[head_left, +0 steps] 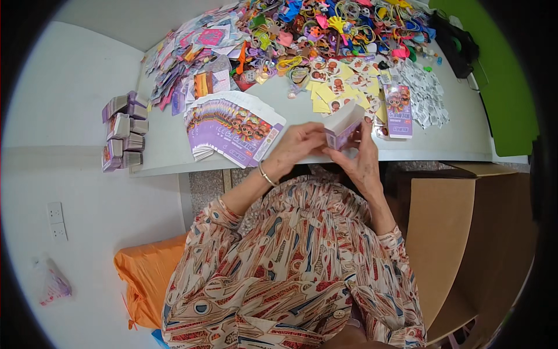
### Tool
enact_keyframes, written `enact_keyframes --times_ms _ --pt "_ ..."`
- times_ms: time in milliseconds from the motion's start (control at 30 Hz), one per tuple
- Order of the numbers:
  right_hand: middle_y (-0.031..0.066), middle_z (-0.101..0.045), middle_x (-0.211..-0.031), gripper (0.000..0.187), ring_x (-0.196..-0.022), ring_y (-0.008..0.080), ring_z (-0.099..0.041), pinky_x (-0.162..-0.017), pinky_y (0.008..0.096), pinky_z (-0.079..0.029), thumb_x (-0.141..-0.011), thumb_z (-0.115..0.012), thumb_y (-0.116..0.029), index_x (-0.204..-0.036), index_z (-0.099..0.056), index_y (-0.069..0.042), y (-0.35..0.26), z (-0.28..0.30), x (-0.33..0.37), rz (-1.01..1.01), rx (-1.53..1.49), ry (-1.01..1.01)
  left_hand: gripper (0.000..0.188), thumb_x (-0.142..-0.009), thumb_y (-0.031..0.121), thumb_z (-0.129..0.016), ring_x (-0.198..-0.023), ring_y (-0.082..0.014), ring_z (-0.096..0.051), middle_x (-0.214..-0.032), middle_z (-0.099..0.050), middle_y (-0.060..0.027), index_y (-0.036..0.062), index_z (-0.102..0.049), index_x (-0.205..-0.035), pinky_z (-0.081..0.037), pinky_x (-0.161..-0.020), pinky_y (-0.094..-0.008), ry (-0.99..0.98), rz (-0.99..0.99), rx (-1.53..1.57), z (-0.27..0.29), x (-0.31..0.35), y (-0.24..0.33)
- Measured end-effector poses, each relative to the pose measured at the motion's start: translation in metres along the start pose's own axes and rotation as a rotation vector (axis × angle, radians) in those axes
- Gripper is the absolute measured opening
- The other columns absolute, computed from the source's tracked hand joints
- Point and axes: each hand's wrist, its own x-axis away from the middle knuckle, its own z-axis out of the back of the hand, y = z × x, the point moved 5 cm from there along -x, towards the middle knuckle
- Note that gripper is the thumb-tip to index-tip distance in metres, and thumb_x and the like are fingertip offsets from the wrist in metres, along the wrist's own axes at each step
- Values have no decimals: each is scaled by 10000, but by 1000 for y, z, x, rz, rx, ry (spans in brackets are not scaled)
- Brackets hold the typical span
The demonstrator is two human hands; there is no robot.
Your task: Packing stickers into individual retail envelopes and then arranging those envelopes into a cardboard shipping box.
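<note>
My left hand (296,148) and my right hand (361,160) both grip a small purple and white cardboard box (343,129) over the table's near edge. The box is tilted, its white flap side up. A bracelet sits on my left wrist. Just left of my hands lies a fanned stack of flat purple box blanks (232,128). A flat purple box (399,110) rests to the right of my hands.
The grey table (174,145) holds heaps of colourful small toys (343,26), yellow cards (334,87), printed sheets (192,64) and small white packets (427,93). Folded purple boxes (125,131) are stacked at the left edge. A brown carton (459,232) stands on my right, an orange bag (145,270) on my left.
</note>
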Motion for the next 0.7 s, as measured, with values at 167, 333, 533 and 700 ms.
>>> enact_keyframes --times_ms 167,333,533,700 --pt "222 -596 -1101 864 -950 306 -606 -832 377 -496 -688 -821 -205 -1346 -336 77 2 10 4 21 203 5 244 -877 205 -641 -745 -218 -662 -845 -684 -131 8 -664 -1018 -506 -685 -339 465 -404 -850 106 -16 67" --pt "256 -568 -1119 850 -1018 378 -566 -880 409 -456 -669 -815 -224 -1321 -359 75 -3 10 1 8 317 -39 254 -809 239 -682 -716 -297 -636 -771 -653 -162 6 -662 -909 -488 -673 -374 533 -328 -1509 182 -39 92" --pt "270 -554 -1134 813 -1026 420 -549 -879 440 -443 -664 -810 -224 -1301 -387 52 1 11 -1 -40 360 -77 352 -786 326 -699 -787 -377 -635 -820 -656 -203 -12 -638 -861 -483 -712 -446 454 -199 -1637 195 -55 90" --pt "272 -555 -1137 809 -1037 422 -542 -888 446 -436 -668 -809 -217 -1305 -387 52 -1 9 -2 -61 377 -104 423 -765 326 -713 -860 -406 -631 -835 -655 -220 -22 -581 -969 -514 -743 -480 367 -249 -1639 213 -60 80"
